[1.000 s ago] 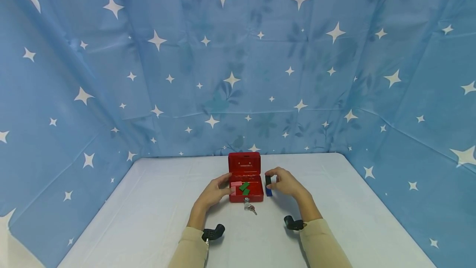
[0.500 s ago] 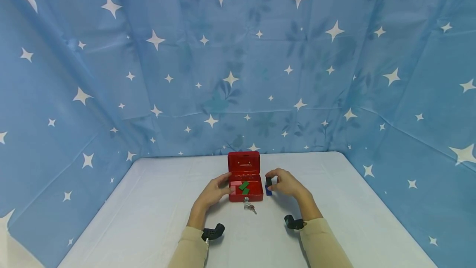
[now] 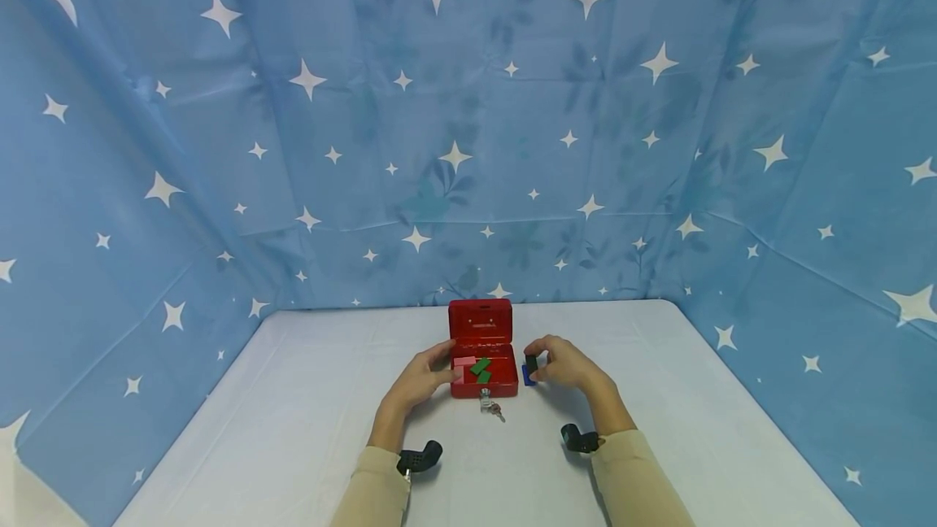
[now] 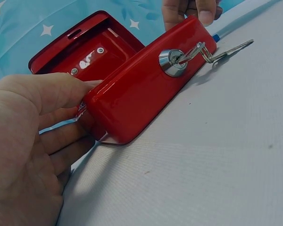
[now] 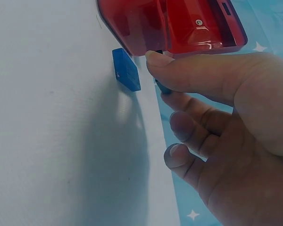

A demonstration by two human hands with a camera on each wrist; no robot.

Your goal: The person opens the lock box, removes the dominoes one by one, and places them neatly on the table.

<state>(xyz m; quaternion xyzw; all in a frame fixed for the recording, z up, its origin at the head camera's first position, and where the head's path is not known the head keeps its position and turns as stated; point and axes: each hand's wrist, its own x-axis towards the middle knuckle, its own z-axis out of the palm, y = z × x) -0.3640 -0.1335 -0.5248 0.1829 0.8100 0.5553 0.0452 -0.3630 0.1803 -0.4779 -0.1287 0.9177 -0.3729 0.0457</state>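
Note:
An open red cash box [image 3: 505, 376] stands on the table, its lid [image 3: 481, 317] raised at the back. My left hand [image 3: 419, 379] grips the left side wall, thumb over the rim, other fingers outside. Inside lie pink blocks [image 3: 464, 362] and green blocks [image 3: 480, 366]. Just right of the box, my right hand [image 3: 565, 364] pinches a small dark block [image 5: 163, 87] between thumb and fingertips. A blue block [image 5: 126, 70] lies on the table below that hand, close to the box's right side. The right fingers partly hide the dark block.
A key ring with keys [image 4: 221, 54] hangs from the lock [image 4: 172, 62] on the box's front. The white table [image 3: 483, 478] runs back to a blue star-patterned curtain [image 3: 468, 104]. Black wrist cameras [image 3: 420, 458] sit on both wrists.
My right hand has shifted slightly right and towards me, carrying the dark block, which now overlaps the blue one more. The left hand and cash box stay put.

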